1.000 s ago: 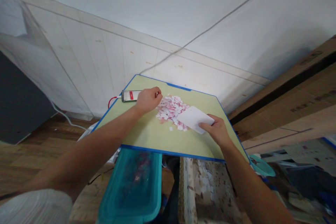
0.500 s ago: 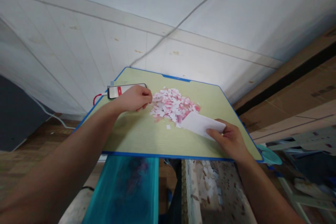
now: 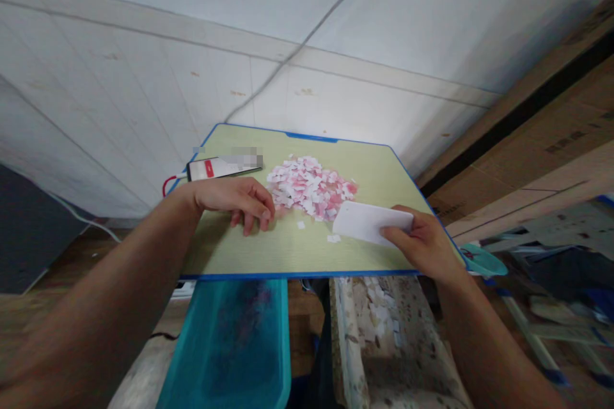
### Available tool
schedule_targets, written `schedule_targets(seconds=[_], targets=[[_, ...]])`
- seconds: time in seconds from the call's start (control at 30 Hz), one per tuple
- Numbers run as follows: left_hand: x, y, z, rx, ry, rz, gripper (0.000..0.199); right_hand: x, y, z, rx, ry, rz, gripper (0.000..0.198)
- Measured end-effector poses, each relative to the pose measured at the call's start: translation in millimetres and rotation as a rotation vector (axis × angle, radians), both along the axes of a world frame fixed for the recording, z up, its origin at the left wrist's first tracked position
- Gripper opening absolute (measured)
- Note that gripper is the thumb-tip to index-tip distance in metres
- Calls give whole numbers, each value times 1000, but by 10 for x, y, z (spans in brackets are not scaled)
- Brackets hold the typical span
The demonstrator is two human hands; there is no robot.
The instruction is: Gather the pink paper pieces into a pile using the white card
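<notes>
A heap of small white and pink paper scraps (image 3: pixel 307 185) lies in the middle of the yellow-green tabletop (image 3: pixel 230 255). At the heap's left edge is my left hand (image 3: pixel 240 201), palm down, its fingers loosely bent and apart with nothing visible in them. My right hand (image 3: pixel 422 239) grips a white card (image 3: pixel 362 222) between thumb and fingers, at the heap's lower right. The card is tilted and its left end is slightly curved, close to the scraps. A few loose scraps (image 3: pixel 333 239) lie in front of the heap.
A phone (image 3: pixel 225 167) with a red cable lies at the table's back left. Below the front edge are a teal bin (image 3: pixel 283 358) and a patterned box (image 3: pixel 352 358) containing paper pieces. Cardboard boxes (image 3: pixel 508 160) stand on the right, and a wall rises behind the table.
My left hand has come nearer to me and its fingers have loosened apart. The card in my right hand has drawn slightly away from the heap. The view has shifted a little.
</notes>
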State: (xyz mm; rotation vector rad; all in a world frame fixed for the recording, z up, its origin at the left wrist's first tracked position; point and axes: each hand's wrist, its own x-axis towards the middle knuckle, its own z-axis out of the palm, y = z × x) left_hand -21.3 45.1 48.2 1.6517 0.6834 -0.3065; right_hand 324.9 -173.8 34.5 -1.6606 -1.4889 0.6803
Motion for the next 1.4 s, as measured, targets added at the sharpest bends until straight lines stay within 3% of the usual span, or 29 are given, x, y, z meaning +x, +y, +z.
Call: schedule_targets(seconds=[0.1,0.23,0.47,0.7,0.83,1.03,1.2,1.4], targets=[[14,11,-30,25,-41,25,47,60,-25,-17,25,9,-82,19],[21,22,-51,40,-58,59,48,181,-62,-88,-14,-22,-78,19],[15,65,-43,52,-50,4,45,226,-124,-59,-5,44,-131,19],[-25,108,-65,32,-61,3,40,-315,151,67,15,-36,124,18],[-29,128,-92,16,-70,12,43,-420,276,109,-9,-75,210,22],[-18,122,-103,35,-72,19,45,-142,185,95,-46,-62,176,16],[-15,121,-103,42,-61,25,45,151,-15,12,-95,-5,42,24],[-11,110,-88,57,-56,31,48,210,-164,-75,-144,58,-6,28]])
